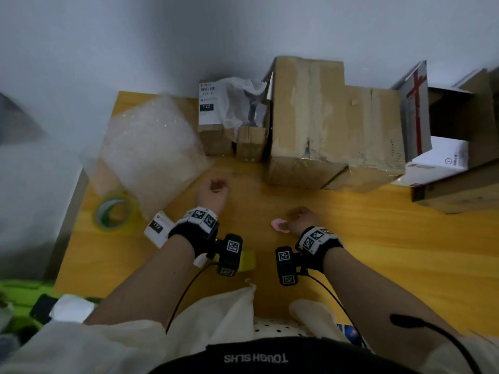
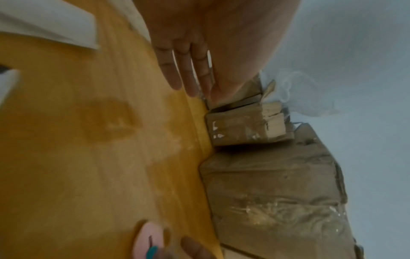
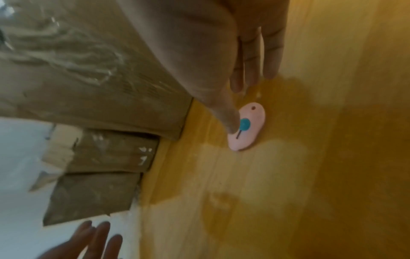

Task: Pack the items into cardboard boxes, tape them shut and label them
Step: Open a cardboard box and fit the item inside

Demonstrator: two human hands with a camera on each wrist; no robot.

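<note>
Resting on the yellow desk (image 1: 378,238), the pink cutter (image 3: 247,128) sits under the right hand's (image 1: 303,218) thumb, not yet gripped, while the left hand (image 1: 213,194) lies open-fingered and empty near the taped boxes (image 1: 332,122); its blade could nick skin if it slides out.

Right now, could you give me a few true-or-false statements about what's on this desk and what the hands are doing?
1. The right hand touches a small pink cutter lying on the table. True.
2. The left hand grips the tape roll. False: the roll lies apart, nearer the table's left edge.
3. Bubble wrap lies beside the tape roll. True.
4. The big cardboard box stands open. False: it is taped shut.
</note>
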